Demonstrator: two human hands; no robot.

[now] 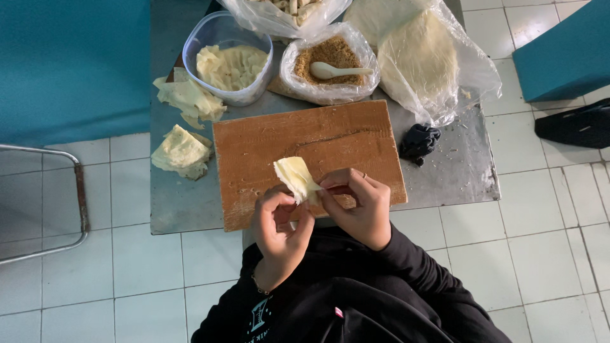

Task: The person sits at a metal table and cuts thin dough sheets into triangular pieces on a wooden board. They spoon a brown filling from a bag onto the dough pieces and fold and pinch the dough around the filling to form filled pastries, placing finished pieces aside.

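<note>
Both hands, left (279,225) and right (359,206), pinched a folded pale pastry sheet (296,178) between closed fingers. Beyond them lay a wooden board (305,143) on the worktop (184,203).

- A clear plastic bag (330,67) of brown crumbs is set behind the wooden board
- A clear bag (429,60) of pale round sheets is laid at the right
- A third clear bag (286,13) is seen at the top edge

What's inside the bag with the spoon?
The bag holds brown crumbs with a white spoon lying on top. What lies under the crumbs is covered.
</note>
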